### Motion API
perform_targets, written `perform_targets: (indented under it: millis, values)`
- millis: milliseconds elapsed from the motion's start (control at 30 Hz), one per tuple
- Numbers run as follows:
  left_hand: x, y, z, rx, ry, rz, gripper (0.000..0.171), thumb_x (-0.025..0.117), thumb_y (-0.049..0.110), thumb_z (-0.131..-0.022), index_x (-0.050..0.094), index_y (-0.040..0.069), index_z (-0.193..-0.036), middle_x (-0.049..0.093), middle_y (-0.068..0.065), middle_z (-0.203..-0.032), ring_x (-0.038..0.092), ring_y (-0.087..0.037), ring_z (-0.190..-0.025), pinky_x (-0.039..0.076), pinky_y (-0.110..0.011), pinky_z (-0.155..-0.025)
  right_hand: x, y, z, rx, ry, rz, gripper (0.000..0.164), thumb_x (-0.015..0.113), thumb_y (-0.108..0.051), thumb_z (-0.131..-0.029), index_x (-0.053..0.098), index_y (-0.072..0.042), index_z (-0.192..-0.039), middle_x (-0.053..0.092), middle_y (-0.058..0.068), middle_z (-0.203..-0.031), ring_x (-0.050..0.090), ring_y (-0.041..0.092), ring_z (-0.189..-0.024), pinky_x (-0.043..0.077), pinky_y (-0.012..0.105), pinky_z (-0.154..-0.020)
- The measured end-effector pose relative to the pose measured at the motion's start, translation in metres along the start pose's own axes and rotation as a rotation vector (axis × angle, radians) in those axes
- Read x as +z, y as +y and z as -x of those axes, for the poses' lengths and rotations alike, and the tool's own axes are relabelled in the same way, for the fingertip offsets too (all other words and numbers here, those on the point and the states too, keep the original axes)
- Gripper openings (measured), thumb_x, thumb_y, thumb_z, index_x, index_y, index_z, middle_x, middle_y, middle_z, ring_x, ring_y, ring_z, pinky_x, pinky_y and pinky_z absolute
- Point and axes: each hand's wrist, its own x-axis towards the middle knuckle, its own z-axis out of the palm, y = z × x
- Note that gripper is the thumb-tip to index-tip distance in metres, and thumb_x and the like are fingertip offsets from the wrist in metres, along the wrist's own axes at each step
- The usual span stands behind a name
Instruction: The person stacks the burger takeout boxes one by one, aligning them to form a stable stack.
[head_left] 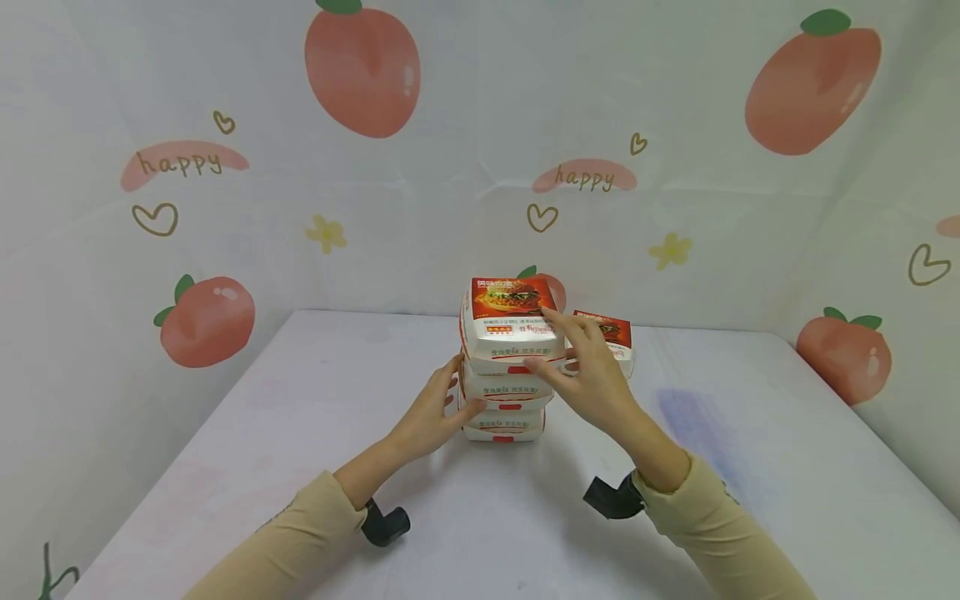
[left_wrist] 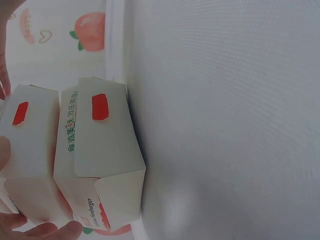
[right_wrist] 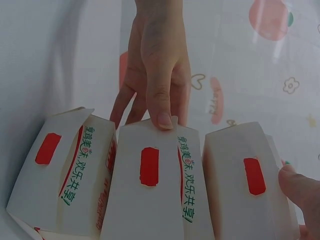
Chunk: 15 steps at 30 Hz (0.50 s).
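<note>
Three white burger boxes stand stacked on the table. The top burger box [head_left: 513, 333] has a red burger picture on its lid. My right hand [head_left: 594, 377] holds it at the right, thumb on the front edge and fingers along the lid's right side. Whether it rests fully on the middle burger box [head_left: 513, 390] I cannot tell. My left hand [head_left: 429, 419] grips that middle box, its thumb at the front left corner and its fingers along the left side. The bottom burger box [head_left: 501, 426] stands on the table. Red tabs [right_wrist: 149, 166] mark the box fronts in the right wrist view.
Behind the stack to the right, another burger box [head_left: 619, 358] is partly covered by my right hand. The pale table [head_left: 337, 375] meets a white backdrop [head_left: 450, 208] printed with fruit, hearts and flowers. Black wrist mounts [head_left: 386, 525] show below the sleeves.
</note>
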Motion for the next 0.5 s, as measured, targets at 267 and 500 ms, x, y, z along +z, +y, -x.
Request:
perform_targets:
  millis: [267, 500]
  values:
    - [0.0004, -0.0001, 0.0004, 0.0, 0.001, -0.004, 0.078, 0.063, 0.027, -0.089, 0.017, 0.009, -0.149, 0.029, -0.015, -0.15, 0.035, -0.038, -0.135, 0.04, -0.052, -0.106, 0.0008, -0.0022, 0.0, 0.002, 0.009, 0.006, 0.069, 0.071, -0.034, -0.082, 0.038, -0.021, -0.142, 0.041, 0.018, -0.131, 0.061, 0.031, -0.093, 0.057, 0.044, -0.081]
    - [0.0003, 0.0002, 0.0001, -0.002, -0.002, -0.005, 0.078, 0.063, 0.028, -0.089, 0.017, 0.009, -0.15, 0.028, -0.015, -0.15, 0.034, -0.038, -0.136, 0.04, -0.052, -0.106, 0.0005, -0.0033, -0.0002, 0.013, 0.016, 0.022, 0.07, 0.071, -0.033, -0.082, 0.038, -0.021, -0.143, 0.04, 0.018, -0.132, 0.06, 0.031, -0.093, 0.057, 0.043, -0.08]
